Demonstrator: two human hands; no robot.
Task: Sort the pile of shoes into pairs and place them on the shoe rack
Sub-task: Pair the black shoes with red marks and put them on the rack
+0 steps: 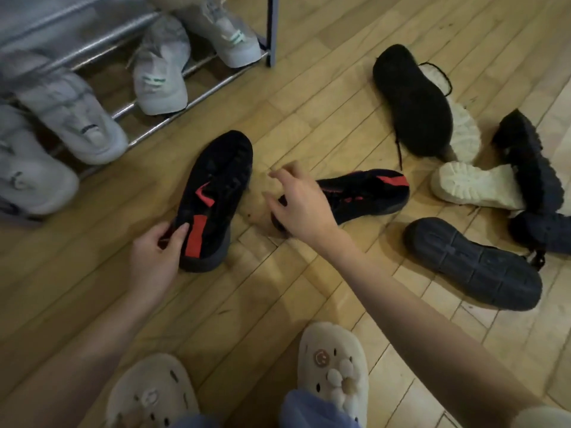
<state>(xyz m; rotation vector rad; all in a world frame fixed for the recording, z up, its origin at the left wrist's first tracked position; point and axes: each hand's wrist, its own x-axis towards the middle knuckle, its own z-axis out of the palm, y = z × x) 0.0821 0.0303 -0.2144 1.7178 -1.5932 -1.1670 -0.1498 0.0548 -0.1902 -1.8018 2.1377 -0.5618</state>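
Note:
Two black sneakers with red marks lie on the wooden floor. My left hand [157, 251] grips the heel of the nearer black-and-red sneaker [216, 193], which points toward the rack. My right hand [301, 202] hovers with fingers spread just above the heel end of the second black-and-red sneaker [364, 193], which lies on its side; contact is unclear. The shoe rack [197, 67] stands at the upper left and holds several pale grey sneakers [160, 72] on its lowest bars.
A pile at the right holds a black shoe sole-up [411, 100], cream chunky-soled shoes [472, 185], black chunky shoes [531, 162] and a dark sole-up sneaker [472, 264]. My feet in cream clogs [333, 369] stand at the bottom edge.

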